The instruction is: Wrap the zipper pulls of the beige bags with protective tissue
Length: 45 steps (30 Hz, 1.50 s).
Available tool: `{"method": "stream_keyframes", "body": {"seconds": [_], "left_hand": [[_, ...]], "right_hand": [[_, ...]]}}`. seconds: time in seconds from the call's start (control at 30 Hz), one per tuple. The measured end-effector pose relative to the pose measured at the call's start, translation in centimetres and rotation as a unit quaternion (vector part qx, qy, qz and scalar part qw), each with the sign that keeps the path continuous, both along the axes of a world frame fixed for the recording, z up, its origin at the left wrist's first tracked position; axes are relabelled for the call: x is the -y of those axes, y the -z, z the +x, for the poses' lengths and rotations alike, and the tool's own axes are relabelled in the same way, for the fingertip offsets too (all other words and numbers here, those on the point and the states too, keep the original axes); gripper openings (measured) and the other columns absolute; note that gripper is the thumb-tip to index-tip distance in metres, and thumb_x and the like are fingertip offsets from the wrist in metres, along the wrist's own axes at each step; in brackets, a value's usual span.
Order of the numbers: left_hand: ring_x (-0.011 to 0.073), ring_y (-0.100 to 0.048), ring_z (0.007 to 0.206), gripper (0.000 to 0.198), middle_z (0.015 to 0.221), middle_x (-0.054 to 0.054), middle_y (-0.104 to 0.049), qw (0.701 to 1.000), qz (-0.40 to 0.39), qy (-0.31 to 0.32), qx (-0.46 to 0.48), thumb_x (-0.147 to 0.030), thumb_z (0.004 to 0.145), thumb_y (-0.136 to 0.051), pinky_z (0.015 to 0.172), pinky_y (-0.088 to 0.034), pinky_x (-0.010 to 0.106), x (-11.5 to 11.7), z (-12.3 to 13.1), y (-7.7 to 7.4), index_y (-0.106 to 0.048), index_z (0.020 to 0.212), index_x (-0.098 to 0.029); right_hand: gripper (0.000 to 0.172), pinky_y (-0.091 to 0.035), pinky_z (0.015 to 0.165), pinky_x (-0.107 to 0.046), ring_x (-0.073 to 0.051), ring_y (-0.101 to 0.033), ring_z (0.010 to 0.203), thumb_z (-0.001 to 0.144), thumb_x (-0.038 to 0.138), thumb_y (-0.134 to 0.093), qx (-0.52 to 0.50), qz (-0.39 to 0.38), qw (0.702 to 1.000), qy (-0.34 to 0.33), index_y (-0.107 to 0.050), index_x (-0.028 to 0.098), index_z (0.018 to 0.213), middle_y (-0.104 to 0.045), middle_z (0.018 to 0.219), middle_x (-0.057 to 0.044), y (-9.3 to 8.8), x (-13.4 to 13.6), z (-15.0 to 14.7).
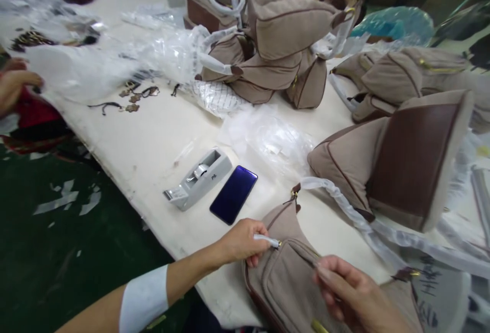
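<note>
A taupe fabric bag (291, 277) with dark brown trim lies at the table's near edge, its front zip pocket facing up. My left hand (245, 241) is closed on a zipper pull (268, 240) wrapped in whitish film, at the upper left corner of that pocket. Over the pocket's right side, my right hand (348, 292) is closed, thumb against the fingers; whatever it may pinch is too small to make out. The bag's strap (352, 221) is wrapped in clear film and runs to the right.
A grey tape dispenser (202, 177) and a dark phone (234, 195) lie beyond my left hand. Similar bags (406, 164) are piled right and behind. Clear plastic bags (271, 136) and metal charms (133, 98) are scattered. Another person's hand (15, 85) is at far left.
</note>
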<state>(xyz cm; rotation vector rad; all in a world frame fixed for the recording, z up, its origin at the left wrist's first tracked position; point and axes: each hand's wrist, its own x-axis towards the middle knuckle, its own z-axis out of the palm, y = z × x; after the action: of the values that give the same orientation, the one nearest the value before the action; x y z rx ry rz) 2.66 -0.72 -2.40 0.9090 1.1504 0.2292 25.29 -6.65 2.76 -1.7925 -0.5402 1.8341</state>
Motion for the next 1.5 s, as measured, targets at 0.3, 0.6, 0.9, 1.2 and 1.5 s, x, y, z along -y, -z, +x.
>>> {"method": "stream_keyframes", "body": {"seconds": [0.3,0.6,0.9,1.2,1.5], "left_hand": [[0.0108,-0.050,0.035,0.011,0.043,-0.006,-0.050,0.998,-0.007,0.003,0.058,-0.025,0.066,-0.053,0.034,-0.041,0.018,-0.1,-0.5,0.7,-0.053,0.073,-0.016],[0.0102,-0.051,0.039,0.017,0.050,-0.005,-0.051,0.994,-0.006,0.027,0.105,-0.030,0.071,-0.052,0.038,-0.042,0.020,0.0,-1.0,1.2,-0.052,0.081,-0.016],[0.0087,-0.049,0.038,0.016,0.051,-0.005,-0.050,0.992,0.002,0.024,0.123,-0.031,0.075,-0.049,0.038,-0.040,0.019,0.3,-0.9,1.0,-0.050,0.077,-0.016],[0.0066,-0.046,0.034,0.014,0.049,-0.006,-0.051,0.985,-0.063,-0.006,0.162,-0.029,0.071,-0.053,0.034,-0.038,0.016,-0.2,-0.9,1.7,-0.050,0.073,-0.015],[0.0068,-0.041,0.030,0.038,0.044,-0.010,-0.049,0.969,-0.136,-0.019,0.205,-0.036,0.068,-0.061,0.032,-0.034,0.014,-1.1,-1.1,1.5,-0.041,0.095,-0.019]], "right_hand": [[0.040,-0.023,0.036,-0.015,-0.002,-0.033,0.036,0.061,0.052,-0.073,0.012,-0.038,0.996,-0.081,-0.060,0.013,0.064,-0.050,0.043,0.005,2.3,-3.5,-6.2],[0.028,-0.025,0.031,-0.014,-0.003,-0.037,0.031,0.060,0.039,-0.070,0.137,-0.034,0.989,-0.049,-0.060,0.014,0.058,-0.051,0.038,0.004,2.6,-3.2,-8.2],[0.017,-0.038,0.032,-0.015,-0.004,-0.045,0.034,0.063,0.026,-0.068,0.171,-0.074,0.983,-0.002,-0.056,0.014,0.062,-0.058,0.050,0.003,2.3,-3.1,-9.3],[0.029,-0.030,0.028,-0.020,-0.012,-0.044,0.028,0.075,0.046,-0.055,0.271,0.077,0.953,-0.110,-0.035,0.025,0.078,-0.051,0.043,0.009,3.3,-1.6,-9.7],[0.025,-0.038,0.052,-0.027,-0.019,-0.065,0.058,0.094,0.029,-0.037,0.473,0.365,0.710,-0.374,-0.061,0.022,0.094,-0.068,0.071,-0.003,3.7,-1.0,-8.1]]}}
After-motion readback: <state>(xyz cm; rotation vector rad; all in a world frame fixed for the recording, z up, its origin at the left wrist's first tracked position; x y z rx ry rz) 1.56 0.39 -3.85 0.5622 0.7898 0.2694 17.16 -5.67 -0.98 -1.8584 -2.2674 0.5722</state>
